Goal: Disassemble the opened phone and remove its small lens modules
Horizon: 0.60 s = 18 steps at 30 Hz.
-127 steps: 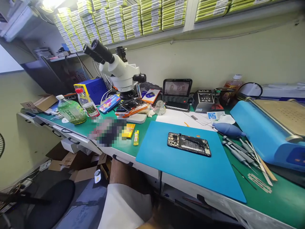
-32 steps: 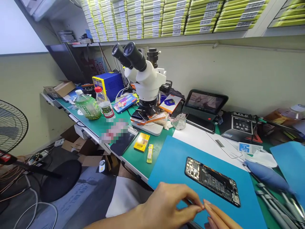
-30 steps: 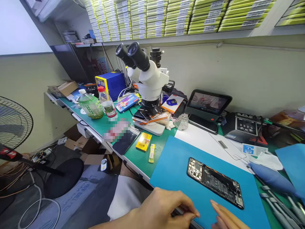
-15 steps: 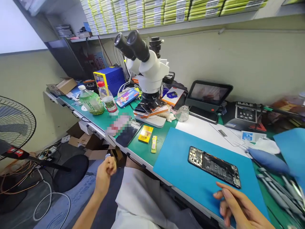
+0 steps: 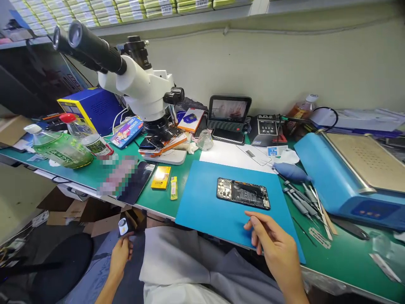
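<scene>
Below the bench, left hand (image 5: 120,255) curls loosely, holding nothing; right hand (image 5: 274,245), fingers bent, grip unclear, rests on blue mat (image 5: 205,202) near opened phone (image 5: 243,193)

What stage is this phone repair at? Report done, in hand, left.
Done: the phone lies on the blue mat with its back off, insides showing. In hand: nothing; right hand hovers at the mat's near edge, left hand hangs below the bench. Left: the back is not on.
</scene>
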Each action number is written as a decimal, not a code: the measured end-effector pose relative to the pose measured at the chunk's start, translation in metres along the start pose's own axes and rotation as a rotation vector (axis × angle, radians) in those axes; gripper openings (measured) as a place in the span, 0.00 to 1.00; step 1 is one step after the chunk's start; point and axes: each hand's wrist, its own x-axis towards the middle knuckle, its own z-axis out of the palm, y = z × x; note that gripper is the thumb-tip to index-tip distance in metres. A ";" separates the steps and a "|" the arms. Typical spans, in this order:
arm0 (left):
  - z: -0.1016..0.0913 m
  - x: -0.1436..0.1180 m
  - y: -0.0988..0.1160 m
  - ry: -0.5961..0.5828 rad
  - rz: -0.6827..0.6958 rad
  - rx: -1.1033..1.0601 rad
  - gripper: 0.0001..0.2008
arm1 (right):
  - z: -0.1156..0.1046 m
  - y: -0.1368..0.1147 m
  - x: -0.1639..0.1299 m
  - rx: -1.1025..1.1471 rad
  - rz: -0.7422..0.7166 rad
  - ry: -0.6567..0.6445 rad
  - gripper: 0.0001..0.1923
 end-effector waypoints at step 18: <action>-0.003 -0.077 0.221 -0.069 1.068 -0.091 0.10 | -0.037 -0.038 0.077 -0.455 -0.377 -0.009 0.18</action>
